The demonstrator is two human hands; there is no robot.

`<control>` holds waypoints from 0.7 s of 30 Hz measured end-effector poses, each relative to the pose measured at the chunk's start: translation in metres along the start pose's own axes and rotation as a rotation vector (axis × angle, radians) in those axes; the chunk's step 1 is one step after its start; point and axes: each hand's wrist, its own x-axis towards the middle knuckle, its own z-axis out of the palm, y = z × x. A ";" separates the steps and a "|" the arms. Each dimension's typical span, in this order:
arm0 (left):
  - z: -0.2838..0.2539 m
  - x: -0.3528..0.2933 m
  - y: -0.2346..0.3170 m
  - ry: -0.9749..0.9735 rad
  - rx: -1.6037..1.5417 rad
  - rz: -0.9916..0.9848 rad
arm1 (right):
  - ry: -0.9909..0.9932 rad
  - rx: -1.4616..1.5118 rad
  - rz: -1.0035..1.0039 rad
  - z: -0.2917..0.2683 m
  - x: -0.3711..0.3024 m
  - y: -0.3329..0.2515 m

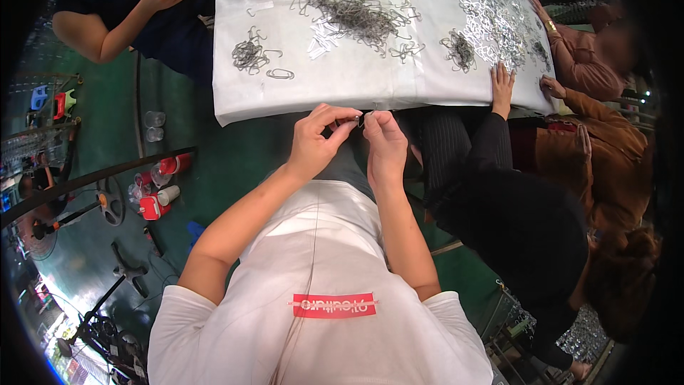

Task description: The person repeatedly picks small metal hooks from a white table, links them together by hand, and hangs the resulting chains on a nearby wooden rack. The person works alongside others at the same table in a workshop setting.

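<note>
Just off the near edge of the white-covered table (285, 102), my left hand (322, 134) and my right hand (386, 144) meet with fingertips pinched. A small, thin metal piece (359, 120) shows between them; its exact kind is too small to make out. On the table in front of me lies a dark heap of bent wire clips (356, 18), with flat silvery strips (324, 39) beside it. To its left is a smaller pile of wire clips (249, 55), and one single wire loop (280, 73) lies apart near the edge.
A broad spread of shiny metal pieces (491, 18) covers the table's right side. Co-workers sit around: one in dark clothes (142, 0) at far left, one in black (506, 214) close on my right. Red containers (153, 207) and a metal rail (100, 182) stand at left.
</note>
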 end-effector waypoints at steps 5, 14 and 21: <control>0.000 0.002 -0.001 0.016 0.002 0.010 | -0.062 -0.059 -0.079 -0.002 0.006 0.001; 0.002 0.008 -0.005 -0.010 0.040 0.074 | -0.085 -0.131 -0.167 -0.005 0.018 0.003; -0.011 0.024 -0.045 0.068 0.196 0.135 | -0.150 -0.192 -0.253 -0.010 0.015 0.001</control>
